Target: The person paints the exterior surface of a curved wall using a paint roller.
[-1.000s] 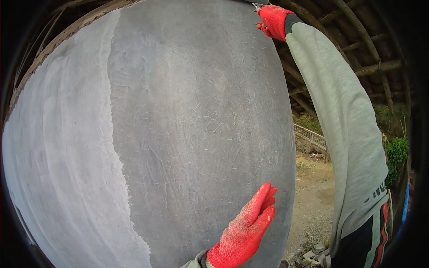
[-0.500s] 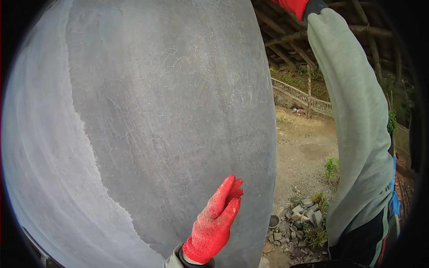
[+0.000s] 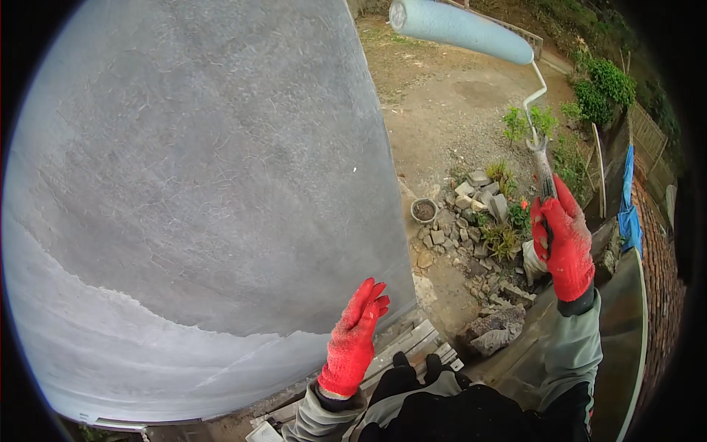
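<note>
My right hand (image 3: 563,239), in a red glove, is closed around the dark handle of a paint roller (image 3: 464,31). Its pale blue sleeve is held up at the far right, off the wall, on a bent wire frame. My left hand (image 3: 352,339), also red-gloved, is raised near the lower part of the grey wall (image 3: 206,162) with its fingers stretched out and nothing in them. Whether it touches the wall I cannot tell. A paler, fresh-looking coat (image 3: 169,361) runs along the wall's lower and left part, with a ragged edge against the darker, finely cracked surface.
Wooden planks (image 3: 412,345) lie below me at the wall's foot, high over the ground. Down to the right are broken stones (image 3: 479,214), a round pot (image 3: 423,211) and plants. A blue tarp (image 3: 628,199) hangs beside a tiled roof (image 3: 659,295).
My view has tipped downward. My right arm, stretched up before, has come down, and the paint roller now shows. My left hand stays open near the wall.
</note>
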`<act>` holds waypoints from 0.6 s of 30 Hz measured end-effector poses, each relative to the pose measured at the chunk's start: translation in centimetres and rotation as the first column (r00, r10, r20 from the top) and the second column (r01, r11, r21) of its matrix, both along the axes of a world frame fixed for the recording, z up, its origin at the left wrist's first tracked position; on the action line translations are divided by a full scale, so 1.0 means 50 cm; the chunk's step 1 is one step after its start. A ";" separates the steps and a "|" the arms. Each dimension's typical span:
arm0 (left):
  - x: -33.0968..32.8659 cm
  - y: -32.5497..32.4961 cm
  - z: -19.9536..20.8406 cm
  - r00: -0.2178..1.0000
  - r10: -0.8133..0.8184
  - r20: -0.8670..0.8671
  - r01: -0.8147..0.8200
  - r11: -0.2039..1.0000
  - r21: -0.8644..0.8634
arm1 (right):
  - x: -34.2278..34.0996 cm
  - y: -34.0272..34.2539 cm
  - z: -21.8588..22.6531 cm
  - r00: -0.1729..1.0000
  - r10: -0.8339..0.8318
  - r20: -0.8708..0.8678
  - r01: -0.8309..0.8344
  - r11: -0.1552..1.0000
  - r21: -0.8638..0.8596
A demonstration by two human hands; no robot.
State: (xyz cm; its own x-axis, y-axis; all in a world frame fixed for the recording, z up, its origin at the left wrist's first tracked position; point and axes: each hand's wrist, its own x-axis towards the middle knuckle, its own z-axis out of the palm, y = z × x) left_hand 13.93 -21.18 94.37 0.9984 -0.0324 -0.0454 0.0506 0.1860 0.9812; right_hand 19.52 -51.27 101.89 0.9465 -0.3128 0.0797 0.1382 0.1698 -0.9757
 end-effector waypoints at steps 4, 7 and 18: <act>-0.025 -0.018 -0.076 0.980 0.007 -0.198 -0.018 0.998 -0.052 | -0.042 -0.026 -0.172 0.946 0.051 -0.319 -0.046 0.999 0.022; -0.045 -0.010 -0.124 0.955 0.099 -0.278 -0.113 0.993 -0.035 | -0.057 -0.027 -0.296 0.787 0.199 -0.584 -0.223 0.974 0.031; -0.049 -0.008 -0.426 0.851 0.116 -0.511 -0.134 0.991 0.003 | -0.153 0.034 -0.839 0.576 0.314 -0.755 -0.729 0.615 -0.301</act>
State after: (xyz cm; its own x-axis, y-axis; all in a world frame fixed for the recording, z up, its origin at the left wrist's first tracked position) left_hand 11.49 -21.56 73.06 0.8314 0.0811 -0.5498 0.5160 0.2546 0.8179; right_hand 11.89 -49.55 59.92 0.8029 0.1621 -0.5737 -0.4051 -0.5576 -0.7246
